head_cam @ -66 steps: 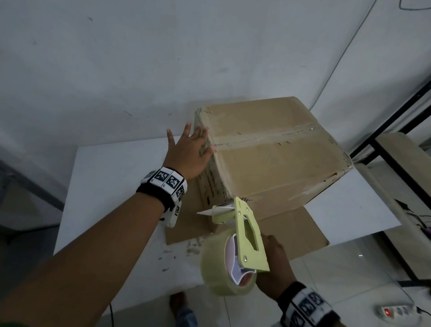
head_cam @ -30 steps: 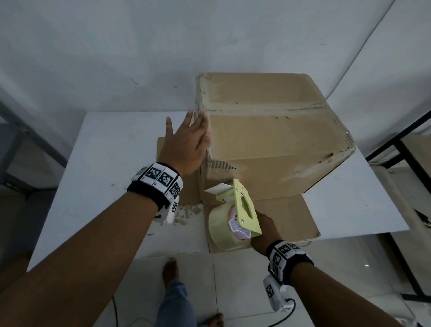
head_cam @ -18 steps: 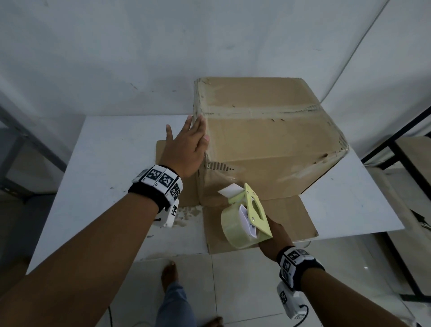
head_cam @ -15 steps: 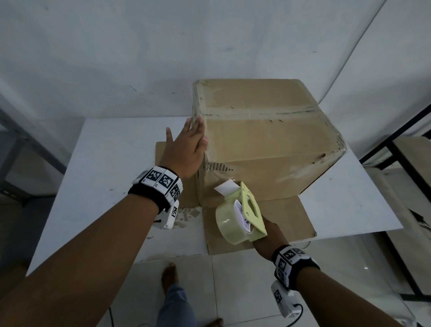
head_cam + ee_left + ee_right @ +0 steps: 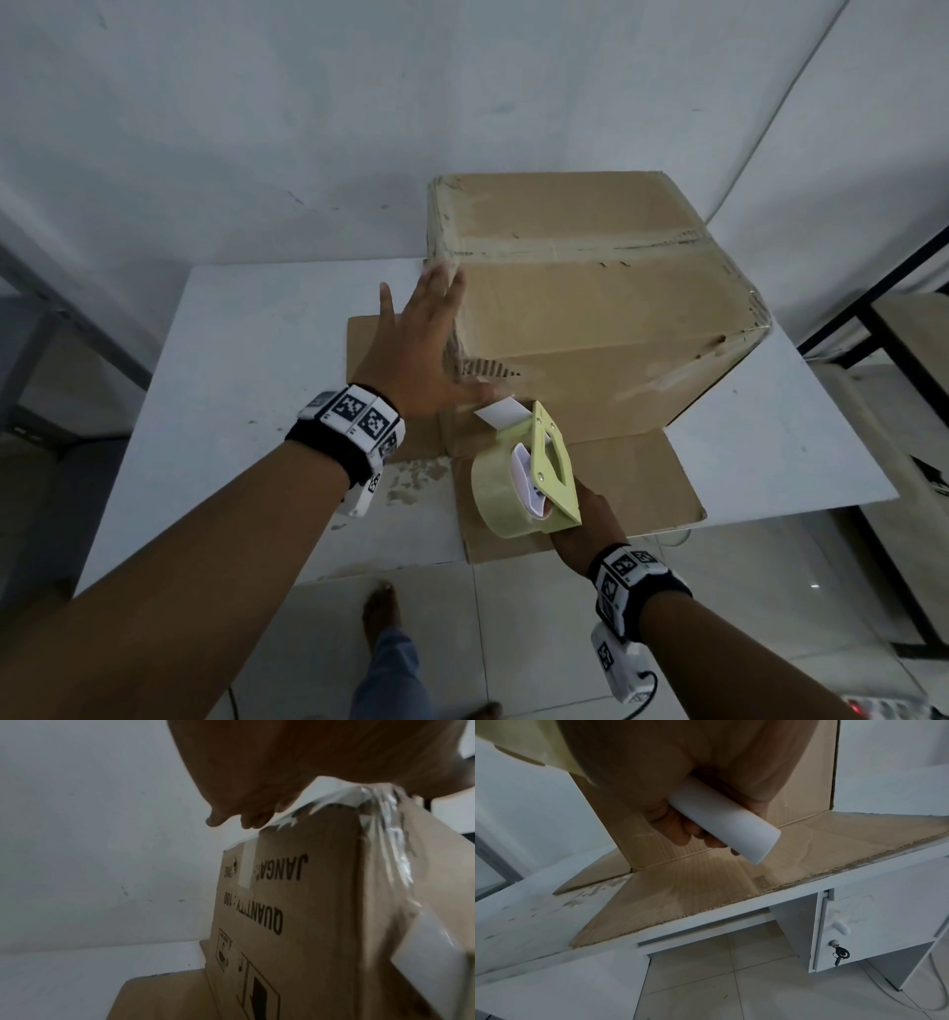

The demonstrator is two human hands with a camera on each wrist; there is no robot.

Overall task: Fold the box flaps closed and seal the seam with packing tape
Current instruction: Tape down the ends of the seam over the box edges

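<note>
Lighting is dim, flat and bluish in all three views, with soft shadows only and corners darkened in the head view, where straight lines bow toward the frame edges. Motion blur smears the left hand (image 5: 418, 354). Glare streaks the tape (image 5: 393, 845) in the left wrist view; both wrist views render the nearest skin as soft, unfocused mass.

A white counter (image 5: 267, 329) stands against a plain white wall (image 5: 308, 128). Pale floor tiles (image 5: 513, 642) lie below. A key (image 5: 840, 955) hangs in its cabinet door (image 5: 885, 912).
</note>
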